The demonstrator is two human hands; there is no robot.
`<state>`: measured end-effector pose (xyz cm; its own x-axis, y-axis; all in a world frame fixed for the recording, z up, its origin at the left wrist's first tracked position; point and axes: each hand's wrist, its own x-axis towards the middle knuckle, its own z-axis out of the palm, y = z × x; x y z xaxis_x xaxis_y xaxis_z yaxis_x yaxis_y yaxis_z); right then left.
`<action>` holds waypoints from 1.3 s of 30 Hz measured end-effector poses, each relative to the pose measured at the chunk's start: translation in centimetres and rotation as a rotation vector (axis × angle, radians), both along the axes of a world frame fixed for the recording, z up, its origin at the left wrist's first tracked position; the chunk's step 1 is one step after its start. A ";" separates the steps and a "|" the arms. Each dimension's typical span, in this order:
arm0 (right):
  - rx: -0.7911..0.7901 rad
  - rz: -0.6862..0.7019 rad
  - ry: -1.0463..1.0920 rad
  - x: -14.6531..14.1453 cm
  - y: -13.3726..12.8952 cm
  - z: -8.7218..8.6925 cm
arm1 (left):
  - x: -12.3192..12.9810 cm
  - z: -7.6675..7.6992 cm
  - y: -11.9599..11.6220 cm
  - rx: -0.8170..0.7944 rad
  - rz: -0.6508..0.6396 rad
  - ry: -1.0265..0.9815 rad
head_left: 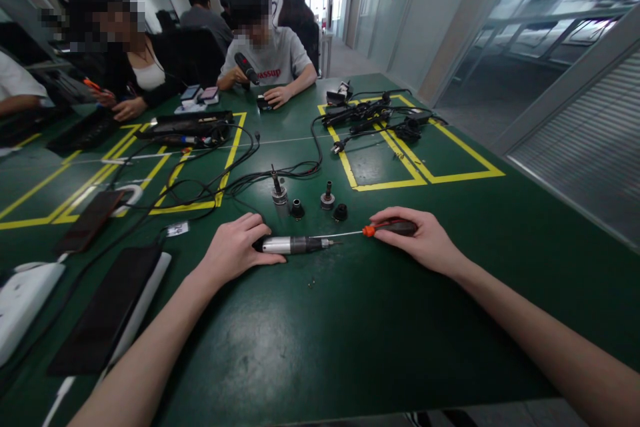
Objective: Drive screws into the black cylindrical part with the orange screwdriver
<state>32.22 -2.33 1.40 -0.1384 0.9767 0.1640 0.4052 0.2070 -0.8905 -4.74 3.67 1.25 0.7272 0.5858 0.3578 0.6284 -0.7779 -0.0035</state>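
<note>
My left hand (240, 245) is closed around the rear end of a silver and black cylindrical tool (293, 245), which lies on the green table with its thin tip to the right. In my right hand (417, 239) is a screwdriver (395, 227) with a dark and orange handle. Its long shaft points left and passes just behind the tool's front end; whether they touch I cannot tell. Behind the tool stand a metal part with a long shaft (279, 192), a shorter one (327, 197), and two black cone-shaped caps (297, 209), (341, 212). Tiny screws (312, 284) lie nearer me.
Phones (107, 307), (90, 221) and a white power strip (27, 303) lie at the left. Black cables (280, 174) cross the table behind the parts. More cables (370, 113) sit by yellow tape. Across the table, a person (273, 53) holds a drill-like tool (247, 69).
</note>
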 end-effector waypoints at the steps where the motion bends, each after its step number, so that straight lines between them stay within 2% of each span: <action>1: -0.005 0.008 -0.004 0.0 0.0 0.0 | 0.0 0.0 0.0 -0.002 0.002 0.002; 7: -0.047 0.048 -0.090 0.1 0.0 0.0 | 0.1 0.0 -0.1 -0.007 -0.016 -0.006; 15: -0.033 -0.003 -0.066 0.4 0.2 -0.1 | 0.1 -0.1 -0.1 -0.017 -0.023 -0.009; 25: -0.079 0.048 -0.121 0.4 0.3 -0.1 | 0.3 0.1 -0.2 -0.065 -0.026 -0.034; 31: -0.038 0.032 -0.107 0.5 0.2 -0.1 | 0.3 0.1 -0.3 -0.054 -0.040 -0.013; 39: 0.056 0.100 -0.197 0.3 0.3 0.0 | 0.4 0.3 -0.4 -0.102 -0.037 -0.038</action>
